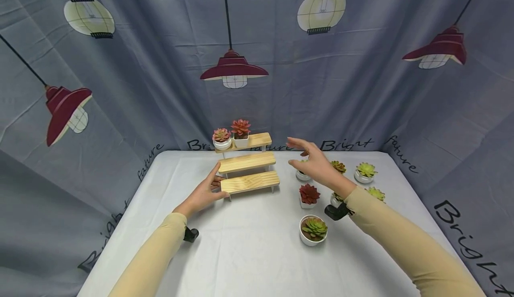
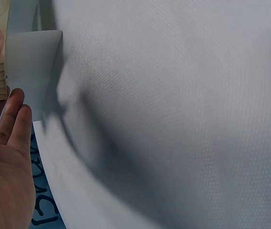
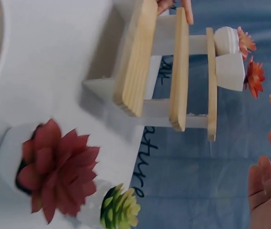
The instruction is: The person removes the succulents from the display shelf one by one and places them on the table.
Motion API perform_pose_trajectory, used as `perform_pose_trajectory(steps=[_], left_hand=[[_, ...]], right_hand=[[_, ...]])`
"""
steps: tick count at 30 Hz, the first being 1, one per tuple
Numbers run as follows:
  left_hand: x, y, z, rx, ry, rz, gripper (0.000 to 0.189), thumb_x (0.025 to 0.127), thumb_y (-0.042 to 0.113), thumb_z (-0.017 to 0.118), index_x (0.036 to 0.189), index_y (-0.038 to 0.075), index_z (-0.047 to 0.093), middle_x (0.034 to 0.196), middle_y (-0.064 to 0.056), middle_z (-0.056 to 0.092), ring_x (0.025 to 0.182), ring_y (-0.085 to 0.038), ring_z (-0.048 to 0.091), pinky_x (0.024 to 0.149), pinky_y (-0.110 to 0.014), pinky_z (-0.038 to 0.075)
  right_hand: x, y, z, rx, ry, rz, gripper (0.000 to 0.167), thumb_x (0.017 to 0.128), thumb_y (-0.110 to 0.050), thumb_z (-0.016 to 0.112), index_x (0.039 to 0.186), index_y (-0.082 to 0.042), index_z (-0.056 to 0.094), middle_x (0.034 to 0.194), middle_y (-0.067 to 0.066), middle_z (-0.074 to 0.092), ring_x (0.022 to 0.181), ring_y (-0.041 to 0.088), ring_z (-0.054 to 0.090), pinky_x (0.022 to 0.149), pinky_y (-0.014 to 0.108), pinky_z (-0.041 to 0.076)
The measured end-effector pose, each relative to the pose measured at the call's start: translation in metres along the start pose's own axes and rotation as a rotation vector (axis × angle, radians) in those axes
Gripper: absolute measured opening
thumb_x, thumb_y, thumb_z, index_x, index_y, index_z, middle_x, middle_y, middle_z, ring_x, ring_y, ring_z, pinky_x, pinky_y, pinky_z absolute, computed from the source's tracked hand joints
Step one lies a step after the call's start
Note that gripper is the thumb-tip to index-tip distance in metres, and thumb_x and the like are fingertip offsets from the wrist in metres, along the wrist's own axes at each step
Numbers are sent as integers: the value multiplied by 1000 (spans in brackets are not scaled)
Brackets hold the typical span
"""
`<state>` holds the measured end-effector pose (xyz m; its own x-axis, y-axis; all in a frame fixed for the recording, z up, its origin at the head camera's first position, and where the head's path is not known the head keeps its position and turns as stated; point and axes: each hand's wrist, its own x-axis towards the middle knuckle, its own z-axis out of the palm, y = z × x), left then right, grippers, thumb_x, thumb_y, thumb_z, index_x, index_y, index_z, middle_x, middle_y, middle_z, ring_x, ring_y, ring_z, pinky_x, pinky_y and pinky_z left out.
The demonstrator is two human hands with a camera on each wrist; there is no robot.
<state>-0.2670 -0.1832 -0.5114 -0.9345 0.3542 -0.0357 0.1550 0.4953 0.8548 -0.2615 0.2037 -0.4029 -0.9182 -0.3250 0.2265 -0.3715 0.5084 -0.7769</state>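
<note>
A three-step wooden stand (image 1: 250,181) rises on white supports. My left hand (image 1: 202,195) holds its left end, thumb at the bottom step's front corner and index finger reaching the middle step. In the left wrist view the thumb lies against a wooden step (image 2: 1,57). On the top step are a pink succulent in a round white pot (image 1: 222,140) and a red succulent in a square white pot (image 1: 241,133), side by side. My right hand (image 1: 317,163) hovers right of the stand with thumb and fingers apart, nothing between them. Beneath it, a potted succulent (image 1: 303,175) is partly hidden.
On the right stand a dark red succulent (image 1: 309,195), a green one in a round pot (image 1: 313,230) nearer the front, and light green ones (image 1: 365,172) farther right, some partly covered by my right arm. A grey curtain (image 1: 273,105) hangs behind the white table (image 1: 241,252).
</note>
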Motion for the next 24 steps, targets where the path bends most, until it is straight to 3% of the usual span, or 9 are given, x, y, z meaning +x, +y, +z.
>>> perform_pose_trajectory(steps=[14,24], left_hand=[[2,-3,1,4,4,14,113,90,25,83,165,39,1,142,-14,49,131,-34,51,117,-48,39],[3,-4,1,9,7,8,113,89,24,84,164,42,1,142,-13,49,130,-32,51,117,-46,40]], right_hand=[[37,-8,23,27,11,45,72,97,-20,71,160,-21,37,152,0,51,140,27,33,110,50,38],[61,-9,43,3,14,70,75,95,-28,75,160,-23,38,151,2,51,143,27,29,115,55,34]])
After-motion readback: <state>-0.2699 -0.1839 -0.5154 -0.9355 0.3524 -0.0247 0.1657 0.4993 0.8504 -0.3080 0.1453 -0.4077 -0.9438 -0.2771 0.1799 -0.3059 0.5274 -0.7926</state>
